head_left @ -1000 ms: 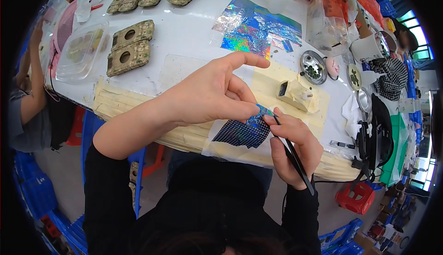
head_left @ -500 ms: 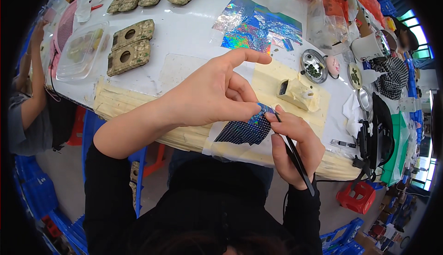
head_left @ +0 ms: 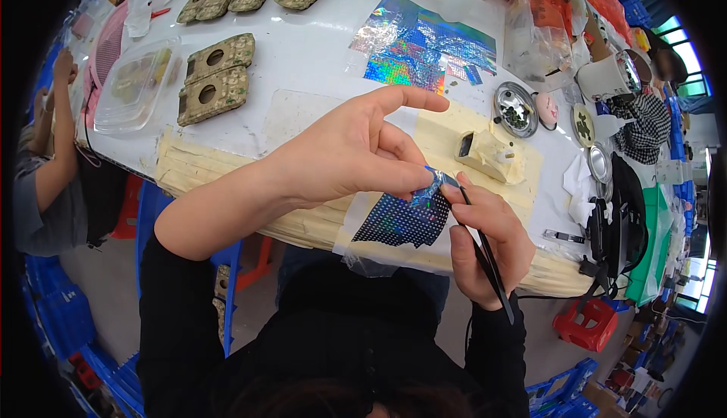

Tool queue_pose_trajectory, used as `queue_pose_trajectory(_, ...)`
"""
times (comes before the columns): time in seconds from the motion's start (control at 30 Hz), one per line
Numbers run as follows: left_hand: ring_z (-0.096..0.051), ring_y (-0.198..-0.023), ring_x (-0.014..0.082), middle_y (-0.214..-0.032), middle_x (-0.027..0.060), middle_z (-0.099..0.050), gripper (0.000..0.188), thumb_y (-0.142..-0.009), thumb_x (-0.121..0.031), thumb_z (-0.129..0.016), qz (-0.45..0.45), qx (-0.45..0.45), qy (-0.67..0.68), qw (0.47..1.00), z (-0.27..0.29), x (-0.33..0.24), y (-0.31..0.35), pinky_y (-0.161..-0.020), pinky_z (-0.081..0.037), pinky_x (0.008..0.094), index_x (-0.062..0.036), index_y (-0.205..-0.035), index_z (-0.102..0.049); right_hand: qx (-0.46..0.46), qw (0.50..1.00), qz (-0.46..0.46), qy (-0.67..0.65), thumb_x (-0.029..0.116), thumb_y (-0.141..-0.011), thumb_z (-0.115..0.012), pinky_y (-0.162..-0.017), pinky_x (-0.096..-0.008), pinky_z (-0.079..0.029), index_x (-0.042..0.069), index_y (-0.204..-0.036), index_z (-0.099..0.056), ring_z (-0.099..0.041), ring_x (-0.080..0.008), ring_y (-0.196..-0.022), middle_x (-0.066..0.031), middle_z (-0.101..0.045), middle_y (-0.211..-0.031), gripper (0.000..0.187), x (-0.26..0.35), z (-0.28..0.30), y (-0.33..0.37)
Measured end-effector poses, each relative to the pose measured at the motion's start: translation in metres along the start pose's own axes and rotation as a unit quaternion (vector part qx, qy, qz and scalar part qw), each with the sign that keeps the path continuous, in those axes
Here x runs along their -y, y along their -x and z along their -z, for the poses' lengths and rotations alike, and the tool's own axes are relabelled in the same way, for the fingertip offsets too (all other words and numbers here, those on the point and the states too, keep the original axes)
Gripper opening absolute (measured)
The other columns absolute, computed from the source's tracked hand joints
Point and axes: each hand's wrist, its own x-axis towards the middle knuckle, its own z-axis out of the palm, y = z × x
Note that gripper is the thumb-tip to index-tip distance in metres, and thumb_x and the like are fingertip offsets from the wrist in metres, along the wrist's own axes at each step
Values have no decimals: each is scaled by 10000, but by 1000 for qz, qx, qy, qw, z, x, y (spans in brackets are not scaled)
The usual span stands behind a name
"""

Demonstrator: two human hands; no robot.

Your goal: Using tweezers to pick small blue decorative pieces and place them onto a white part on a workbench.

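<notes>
A dark, shiny sticker sheet with rows of small dots (head_left: 401, 221) hangs at the table's near edge. My left hand (head_left: 352, 149) pinches its upper corner between thumb and a finger, the index finger stretched out above. In my right hand (head_left: 492, 236) lies a pair of black tweezers (head_left: 491, 270), its tips up by the same corner and its back end toward me. The right fingertips also touch the sheet's edge there. What exactly sits between the left fingertips is hidden. Just beyond is a block wrapped in cream tape (head_left: 488, 157).
Several camouflage model hulls (head_left: 212, 96) stand at the left and far left, near a clear plastic box (head_left: 136, 88). Holographic sheets (head_left: 413, 35) lie farther back. On the right are a metal dish of small green pieces (head_left: 516, 107) and a nail clipper (head_left: 564, 235). Another person's arm (head_left: 57, 130) shows far left.
The sheet has shifted slightly right and shows more of its dotted face, with clear film now visible below it. Both hands stay close together at its corner, the right slightly farther right.
</notes>
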Motion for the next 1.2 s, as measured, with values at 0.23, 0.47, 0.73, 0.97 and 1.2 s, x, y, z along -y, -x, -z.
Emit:
queue_pose_trajectory(0.23, -640, -700, 65, -776, 54, -675, 740, -813, 31, -691, -2, -1, -5, 1000, 0, 0, 0, -654, -508, 187, -5, -1454, -323, 2, 1000, -2, -2, -95, -768, -678, -920, -441, -546, -31, -982, -611, -700, -308, -901, -204, -706, -974, 233, 2, 1, 0)
queue_pose_trajectory(0.47, -614, -672, 26, -751, 25, -665, 726, -817, 27, -677, -53, -27, -97, 994, -6, 1, 4, -605, -460, 150, -47, -1454, -336, 12, 999, -26, 31, -112, -755, -676, -909, -433, -553, -32, -960, -629, -697, -307, -877, -186, -704, -935, 225, 4, 1, -3)
queue_pose_trajectory(0.73, -620, -682, 43, -757, 34, -666, 711, -820, 24, -678, -22, -24, -55, 998, -4, 0, 1, -621, -476, 170, -23, -1444, -341, 3, 999, -18, 31, -111, -753, -686, -917, -435, -551, -26, -973, -626, -695, -304, -899, -190, -702, -957, 244, 4, 0, -2)
queue_pose_trajectory(0.97, -627, -692, 64, -761, 46, -662, 701, -822, 21, -691, -11, -16, 13, 1000, -2, 2, -1, -654, -490, 190, 0, -1436, -353, 2, 1000, 0, 15, -75, -768, -712, -938, -459, -539, -16, -1028, -599, -687, -310, -956, -197, -697, -1018, 290, 2, -1, 1)
queue_pose_trajectory(1.2, -630, -706, 64, -768, 51, -664, 707, -821, 24, -690, -19, -12, 7, 1000, -2, 3, -1, -668, -493, 191, -1, -1439, -347, 2, 998, 32, 50, -60, -766, -723, -924, -461, -546, -18, -1064, -601, -688, -315, -956, -195, -692, -1015, 325, 1, -2, 2)
